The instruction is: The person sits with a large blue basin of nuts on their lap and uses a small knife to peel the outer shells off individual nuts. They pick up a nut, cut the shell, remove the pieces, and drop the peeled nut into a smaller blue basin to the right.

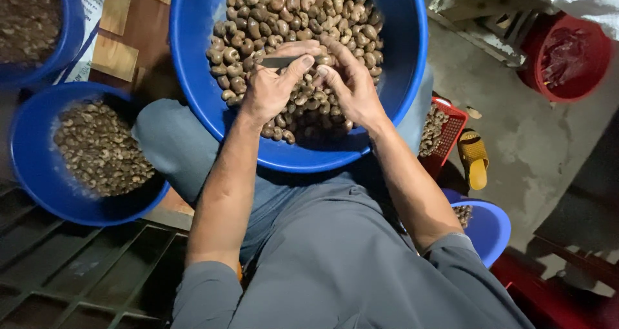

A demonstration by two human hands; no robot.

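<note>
I sit over a stained grey concrete floor (516, 135), a dark metal grate (77, 277) at my left. A large round blue plastic basin (193, 58) rests on my lap, heaped with brown, curved, mottled cashew nuts (296, 13). My left hand (274, 87) is closed around a small dark flat blade (278, 62). My right hand (348, 80) pinches one nut (322, 60) just beside the blade's tip, above the heap. A smaller blue bowl of nut pieces (97, 148) sits to my left.
</note>
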